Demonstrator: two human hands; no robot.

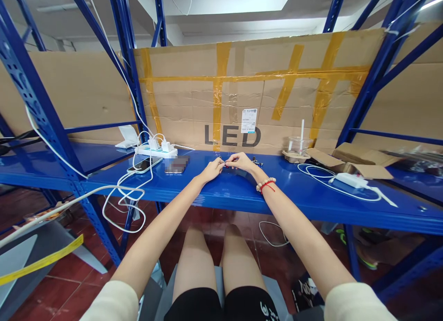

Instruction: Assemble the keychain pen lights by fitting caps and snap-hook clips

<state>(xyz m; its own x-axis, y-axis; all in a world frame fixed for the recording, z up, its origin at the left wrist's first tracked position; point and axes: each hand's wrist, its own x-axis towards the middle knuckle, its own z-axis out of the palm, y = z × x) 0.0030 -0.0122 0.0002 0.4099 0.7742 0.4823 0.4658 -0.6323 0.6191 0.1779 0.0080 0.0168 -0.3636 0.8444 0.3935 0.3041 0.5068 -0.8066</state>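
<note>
Both my arms reach forward over a blue metal shelf. My left hand and my right hand meet at the middle of the shelf, fingertips pinched together on a tiny item too small to name. The right wrist wears a bead bracelet and a red string. A small dark cluster of parts lies on the shelf just right of my right hand.
A white power strip with plugs and trailing white cables, a phone, a plastic cup with a straw, a white charger with cable and an open cardboard box lie on the shelf. Taped cardboard marked LED backs it.
</note>
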